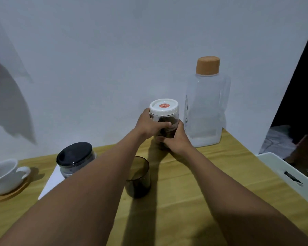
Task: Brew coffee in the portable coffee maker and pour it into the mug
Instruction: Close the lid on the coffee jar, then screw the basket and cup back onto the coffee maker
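A clear coffee jar (pixel 164 115) with a white screw lid and dark grounds inside stands near the back of the wooden table (pixel 194 192). My left hand (pixel 148 124) grips its upper body from the left, and my right hand (pixel 176 139) wraps its lower part from the right. In front of the jar stands a dark smoky tumbler (pixel 139 178). To the left is the portable coffee maker (pixel 76 158) with a black lid, resting on a white pad. A white mug (pixel 4 173) sits on a wooden coaster at the far left.
A tall clear water bottle (pixel 206 107) with an orange cap stands right of the jar against the white wall. A white plastic bin (pixel 295 176) sits at the table's right edge. My forearms cross over the table's middle.
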`<move>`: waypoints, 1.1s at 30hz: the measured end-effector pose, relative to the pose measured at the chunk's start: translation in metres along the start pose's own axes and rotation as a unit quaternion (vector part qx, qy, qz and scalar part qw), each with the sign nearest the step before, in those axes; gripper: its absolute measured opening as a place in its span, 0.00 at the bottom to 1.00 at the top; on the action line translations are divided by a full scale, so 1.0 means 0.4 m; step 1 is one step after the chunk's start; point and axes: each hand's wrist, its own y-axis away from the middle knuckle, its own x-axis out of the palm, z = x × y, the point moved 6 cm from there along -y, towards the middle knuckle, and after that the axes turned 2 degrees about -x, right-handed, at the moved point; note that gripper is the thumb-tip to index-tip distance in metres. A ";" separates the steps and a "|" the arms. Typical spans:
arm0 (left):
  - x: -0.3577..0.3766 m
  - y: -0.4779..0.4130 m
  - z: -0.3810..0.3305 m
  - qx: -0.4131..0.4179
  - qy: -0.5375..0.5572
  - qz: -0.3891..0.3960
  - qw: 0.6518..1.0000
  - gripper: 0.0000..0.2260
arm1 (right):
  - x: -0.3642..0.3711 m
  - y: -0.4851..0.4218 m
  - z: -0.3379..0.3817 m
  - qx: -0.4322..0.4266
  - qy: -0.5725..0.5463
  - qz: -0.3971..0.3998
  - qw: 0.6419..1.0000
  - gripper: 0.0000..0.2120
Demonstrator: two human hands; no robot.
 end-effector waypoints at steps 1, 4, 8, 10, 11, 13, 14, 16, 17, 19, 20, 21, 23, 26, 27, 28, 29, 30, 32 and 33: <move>0.002 0.000 0.001 -0.002 0.002 0.001 1.000 0.38 | -0.001 0.001 0.000 0.003 0.004 -0.002 1.000 0.48; 0.008 0.004 0.002 -0.012 0.002 0.009 1.000 0.39 | -0.015 0.011 0.011 -0.003 0.049 -0.017 0.999 0.51; -0.005 0.034 -0.017 -0.036 -0.034 0.007 0.999 0.45 | -0.023 0.054 0.030 -0.007 0.040 -0.038 0.998 0.46; -0.021 0.067 -0.038 -0.026 -0.055 -0.002 0.998 0.43 | -0.031 0.090 0.052 -0.017 0.052 -0.066 0.996 0.41; -0.034 0.090 -0.054 -0.008 -0.067 -0.005 0.998 0.40 | -0.033 0.113 0.069 -0.023 0.067 -0.079 0.994 0.40; -0.053 0.133 -0.094 0.041 -0.095 0.001 0.995 0.35 | -0.044 0.148 0.100 -0.028 0.093 -0.097 0.991 0.39; -0.068 0.162 -0.112 0.065 -0.110 0.011 0.992 0.33 | -0.047 0.169 0.118 -0.029 0.101 -0.098 0.990 0.39; -0.098 0.220 -0.148 0.109 -0.153 0.041 0.981 0.35 | -0.044 0.213 0.161 -0.033 0.106 -0.094 0.989 0.37; -0.115 0.247 -0.164 0.128 -0.180 0.050 0.974 0.36 | -0.040 0.234 0.186 -0.043 0.108 -0.092 0.989 0.35; -0.159 0.301 -0.187 0.158 -0.214 0.049 0.963 0.35 | -0.026 0.283 0.239 -0.073 0.107 -0.092 0.987 0.29; -0.186 0.331 -0.192 0.170 -0.219 0.041 0.960 0.33 | -0.014 0.312 0.264 -0.087 0.106 -0.090 0.986 0.26; -0.214 0.354 -0.195 0.180 -0.222 0.027 0.958 0.32 | -0.001 0.335 0.283 -0.096 0.108 -0.086 0.986 0.25; -0.271 0.397 -0.192 0.196 -0.228 -0.014 0.954 0.30 | 0.025 0.378 0.308 -0.111 0.118 -0.081 0.983 0.24; -0.354 0.460 -0.156 0.199 -0.229 -0.089 0.949 0.31 | 0.069 0.445 0.330 -0.151 0.130 -0.070 0.977 0.19; -0.379 0.479 -0.131 0.188 -0.222 -0.110 0.950 0.32 | 0.088 0.467 0.329 -0.163 0.134 -0.054 0.976 0.16; -0.399 0.495 -0.103 0.171 -0.209 -0.126 0.955 0.33 | 0.108 0.485 0.325 -0.172 0.138 -0.031 0.975 0.13; -0.414 0.508 -0.072 0.152 -0.187 -0.136 0.961 0.35 | 0.127 0.501 0.318 -0.178 0.144 -0.005 0.973 0.11; -0.425 0.519 -0.038 0.130 -0.158 -0.142 0.968 0.36 | 0.146 0.513 0.309 -0.182 0.150 0.020 0.972 0.08; -0.439 0.537 0.034 0.076 -0.096 -0.147 0.982 0.40 | 0.184 0.538 0.283 -0.182 0.155 0.064 0.969 0.07; -0.441 0.542 0.068 0.047 -0.071 -0.145 0.986 0.42 | 0.203 0.548 0.266 -0.177 0.150 0.085 0.969 0.07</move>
